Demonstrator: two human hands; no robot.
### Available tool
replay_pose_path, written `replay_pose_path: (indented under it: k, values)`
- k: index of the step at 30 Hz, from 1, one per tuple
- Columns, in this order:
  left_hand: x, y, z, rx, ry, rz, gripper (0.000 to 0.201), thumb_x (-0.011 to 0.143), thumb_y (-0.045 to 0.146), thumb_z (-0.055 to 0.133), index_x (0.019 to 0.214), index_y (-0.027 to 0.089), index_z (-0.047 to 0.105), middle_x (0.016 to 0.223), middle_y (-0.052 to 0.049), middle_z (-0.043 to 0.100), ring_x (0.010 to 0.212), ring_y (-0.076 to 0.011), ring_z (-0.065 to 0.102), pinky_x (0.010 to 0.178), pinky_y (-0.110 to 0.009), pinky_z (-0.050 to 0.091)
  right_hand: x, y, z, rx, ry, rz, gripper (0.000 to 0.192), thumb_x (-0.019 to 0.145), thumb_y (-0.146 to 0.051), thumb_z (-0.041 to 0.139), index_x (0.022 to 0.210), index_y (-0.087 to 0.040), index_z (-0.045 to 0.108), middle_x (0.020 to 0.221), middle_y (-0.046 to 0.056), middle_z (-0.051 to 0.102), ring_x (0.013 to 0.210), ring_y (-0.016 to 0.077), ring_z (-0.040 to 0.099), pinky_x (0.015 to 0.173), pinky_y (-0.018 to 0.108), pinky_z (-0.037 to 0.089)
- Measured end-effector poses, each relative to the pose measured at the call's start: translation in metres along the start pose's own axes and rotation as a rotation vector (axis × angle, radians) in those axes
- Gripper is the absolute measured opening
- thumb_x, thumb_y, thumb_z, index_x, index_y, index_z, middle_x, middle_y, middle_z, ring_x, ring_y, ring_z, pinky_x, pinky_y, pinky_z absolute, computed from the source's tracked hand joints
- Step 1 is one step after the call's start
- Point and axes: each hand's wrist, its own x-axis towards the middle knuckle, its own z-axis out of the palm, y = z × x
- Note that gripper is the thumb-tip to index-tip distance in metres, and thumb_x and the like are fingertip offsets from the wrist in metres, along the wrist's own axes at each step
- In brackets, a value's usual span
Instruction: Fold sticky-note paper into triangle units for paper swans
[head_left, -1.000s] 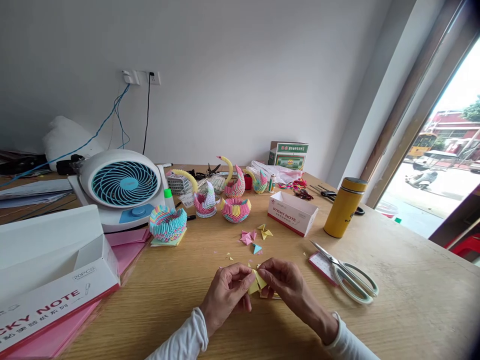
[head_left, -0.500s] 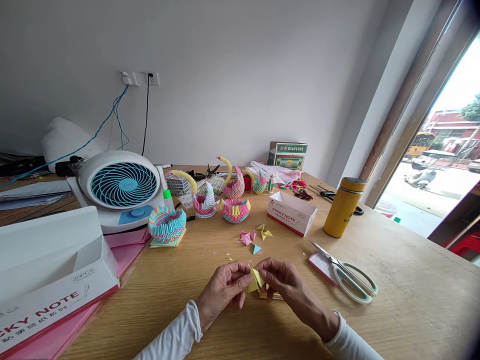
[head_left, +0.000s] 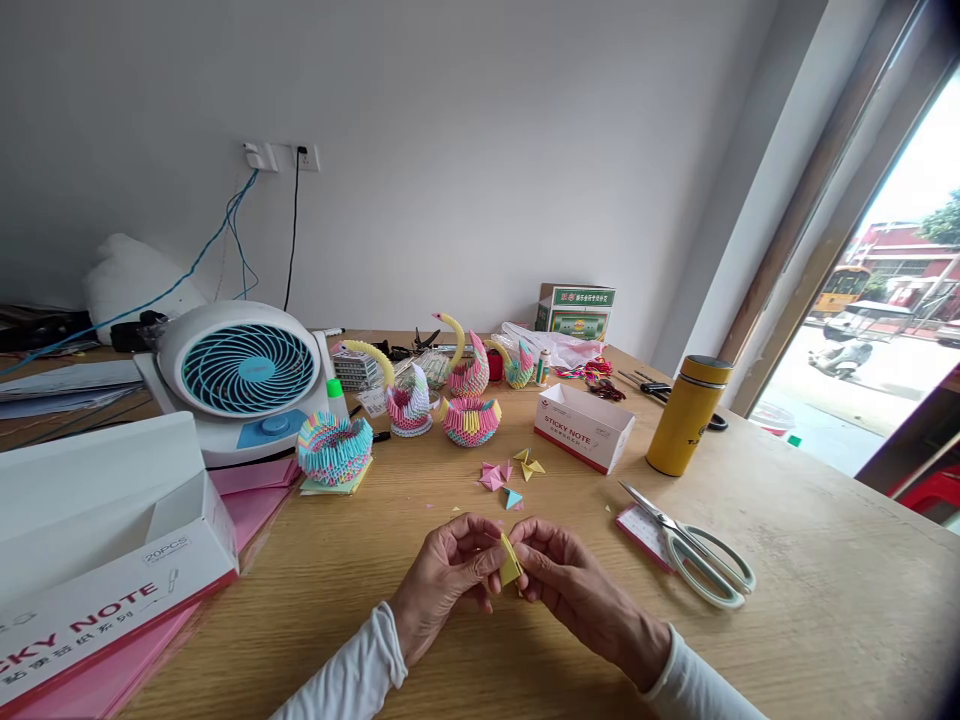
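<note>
Between my two hands, low in the middle of the head view, is a small folded yellow paper (head_left: 510, 567). My left hand (head_left: 448, 578) pinches its left side with thumb and fingers. On its right side, my right hand (head_left: 574, 592) grips it the same way. Just beyond the hands lie several pink folded triangles (head_left: 493, 475), several yellow folded triangles (head_left: 531, 466) and a blue folded triangle (head_left: 512, 497). Paper scraps are scattered nearby. To the right, white-handled scissors (head_left: 701, 555) rest partly on a small pink-edged pad (head_left: 645, 535).
A yellow thermos (head_left: 686, 418) and an open sticky note box (head_left: 574, 435) stand at the right. Behind are folded-paper swans (head_left: 409, 405) and a paper bowl (head_left: 471, 422). At left are a blue paper bowl (head_left: 335, 450), a fan heater (head_left: 251, 375) and a large box (head_left: 120, 590).
The yellow paper, spread with its flaps apart before, is now folded together narrower. My right hand has shifted slightly, and its fingers are closer to my left hand's.
</note>
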Motion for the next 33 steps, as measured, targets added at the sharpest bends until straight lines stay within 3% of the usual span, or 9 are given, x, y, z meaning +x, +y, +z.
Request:
replay_pose_path:
  k: [12, 21, 26, 33]
  values:
    - [-0.003, -0.002, 0.004, -0.121, 0.037, -0.024, 0.036, 0.062, 0.035, 0.085, 0.082, 0.012, 0.066, 0.064, -0.001, 0.068, 0.055, -0.0112, 0.064, 0.048, -0.018, 0.050, -0.001, 0.006, 0.012, 0.058, 0.004, -0.034, 0.025, 0.077, -0.035, 0.077, 0.088, -0.015, 0.067, 0.075, 0.000, 0.063, 0.065, 0.0089, 0.056, 0.059, 0.018, 0.042]
    - [-0.002, -0.005, 0.005, -0.103, 0.155, 0.070, 0.033, 0.064, 0.035, 0.083, 0.079, 0.015, 0.061, 0.056, 0.004, 0.061, 0.048, -0.0068, 0.055, 0.043, -0.015, 0.044, -0.003, 0.004, 0.019, -0.089, 0.061, -0.062, 0.032, 0.084, -0.046, 0.066, 0.095, -0.017, 0.064, 0.071, 0.001, 0.062, 0.062, 0.0110, 0.056, 0.057, 0.021, 0.043]
    - [-0.003, -0.006, 0.006, 0.003, 0.170, 0.165, 0.029, 0.072, 0.036, 0.077, 0.079, 0.016, 0.059, 0.059, 0.004, 0.059, 0.050, -0.0087, 0.055, 0.043, -0.018, 0.046, 0.003, 0.013, 0.013, -0.258, 0.104, -0.180, 0.038, 0.068, -0.040, 0.082, 0.092, -0.018, 0.062, 0.067, -0.003, 0.058, 0.056, 0.0098, 0.052, 0.053, 0.021, 0.041]
    - [-0.004, -0.004, 0.005, 0.210, 0.144, 0.283, 0.028, 0.070, 0.037, 0.077, 0.082, 0.015, 0.064, 0.072, -0.001, 0.062, 0.058, -0.0134, 0.058, 0.041, -0.021, 0.049, 0.004, 0.010, 0.007, -0.357, 0.228, -0.208, 0.039, 0.067, -0.049, 0.079, 0.076, -0.014, 0.065, 0.059, 0.000, 0.061, 0.049, 0.0094, 0.050, 0.047, 0.021, 0.037]
